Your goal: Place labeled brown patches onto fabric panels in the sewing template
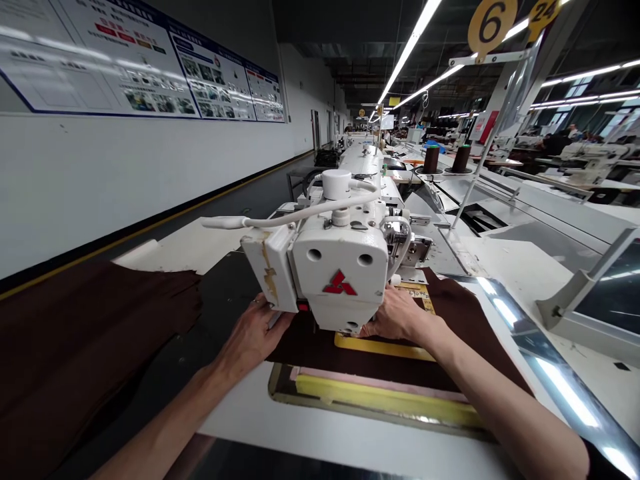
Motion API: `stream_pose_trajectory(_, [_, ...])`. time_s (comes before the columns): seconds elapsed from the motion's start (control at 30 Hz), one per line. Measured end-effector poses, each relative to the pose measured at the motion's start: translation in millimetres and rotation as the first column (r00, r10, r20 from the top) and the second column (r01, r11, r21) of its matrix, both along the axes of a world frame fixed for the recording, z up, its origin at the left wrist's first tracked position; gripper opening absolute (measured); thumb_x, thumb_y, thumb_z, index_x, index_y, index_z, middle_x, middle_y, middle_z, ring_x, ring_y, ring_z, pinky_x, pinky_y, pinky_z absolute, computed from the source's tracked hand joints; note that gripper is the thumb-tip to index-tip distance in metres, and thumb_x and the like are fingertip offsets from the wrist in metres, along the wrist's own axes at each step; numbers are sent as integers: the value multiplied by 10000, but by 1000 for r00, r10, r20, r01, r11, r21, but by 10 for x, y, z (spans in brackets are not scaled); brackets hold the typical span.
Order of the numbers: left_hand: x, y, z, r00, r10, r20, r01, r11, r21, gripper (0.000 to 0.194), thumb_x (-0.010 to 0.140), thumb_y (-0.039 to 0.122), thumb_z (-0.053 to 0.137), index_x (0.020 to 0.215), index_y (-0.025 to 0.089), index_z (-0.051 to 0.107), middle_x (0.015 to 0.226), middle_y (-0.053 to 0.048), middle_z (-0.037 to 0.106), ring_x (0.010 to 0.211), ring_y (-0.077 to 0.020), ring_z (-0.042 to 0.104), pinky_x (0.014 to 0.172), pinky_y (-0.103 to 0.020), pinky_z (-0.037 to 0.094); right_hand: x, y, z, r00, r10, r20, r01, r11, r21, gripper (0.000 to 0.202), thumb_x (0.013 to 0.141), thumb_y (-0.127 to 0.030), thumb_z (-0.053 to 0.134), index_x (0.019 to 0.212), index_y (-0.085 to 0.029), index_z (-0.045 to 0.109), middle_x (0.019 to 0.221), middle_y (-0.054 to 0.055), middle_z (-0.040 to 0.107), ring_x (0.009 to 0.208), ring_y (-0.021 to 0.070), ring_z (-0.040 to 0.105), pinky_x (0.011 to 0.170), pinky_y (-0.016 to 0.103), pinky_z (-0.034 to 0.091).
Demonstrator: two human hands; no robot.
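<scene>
A white sewing machine head (340, 267) with a red three-diamond mark stands in the centre. Dark brown material (310, 350) lies beneath it, with a yellow frame (385, 347) on top. My left hand (256, 331) rests on the brown material at the machine's left side, thumb and fingers apart, some fingertips hidden behind the machine. On the right, my right hand (393, 315) reaches in close to the needle area by the yellow frame; the machine head covers part of its fingers, so its grip cannot be made out.
More brown material (90, 347) is piled at the left. Yellow tape (380, 397) runs along the front slot of the white table (300, 433). Thread cones (431, 160) and a metal stand (475, 177) are behind at right.
</scene>
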State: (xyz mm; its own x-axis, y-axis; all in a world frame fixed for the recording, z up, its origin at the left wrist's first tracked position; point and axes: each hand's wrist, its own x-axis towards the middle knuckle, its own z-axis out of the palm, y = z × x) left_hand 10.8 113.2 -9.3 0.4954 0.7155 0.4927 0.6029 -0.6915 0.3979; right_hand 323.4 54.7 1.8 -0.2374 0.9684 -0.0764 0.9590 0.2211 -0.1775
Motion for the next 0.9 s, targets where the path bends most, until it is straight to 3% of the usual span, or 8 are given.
stream_pose_trajectory(0.33, [-28, 30, -45, 999, 27, -38, -26, 999, 26, 365, 971, 422, 484, 767, 216, 706, 756, -66, 703, 975, -275, 684, 814, -335, 558, -38, -151, 73, 1000, 3, 2, -3, 1000, -23, 755, 820, -792, 616, 1403, -315, 582, 1404, 154, 481, 1253, 410, 429, 962, 537, 427])
stream_pose_trajectory(0.67, [-42, 9, -31, 998, 15, -61, -14, 1000, 21, 388, 994, 432, 457, 806, 225, 725, 702, -55, 690, 908, -261, 684, 747, -308, 550, -121, -313, 46, 1000, 11, -13, -11, 1000, -2, 896, 768, -860, 606, 1449, -282, 537, 1315, 162, 522, 1165, 381, 488, 963, 510, 442])
stream_pose_trajectory(0.9, [-48, 0, -38, 998, 16, -63, -15, 1000, 15, 378, 999, 390, 461, 781, 223, 720, 665, -52, 669, 879, -257, 687, 713, -292, 535, -206, -445, 71, 1000, 6, 13, -6, 1000, 9, 873, 778, -913, 504, 1335, -254, 637, 1209, 172, 528, 1099, 387, 510, 883, 517, 473])
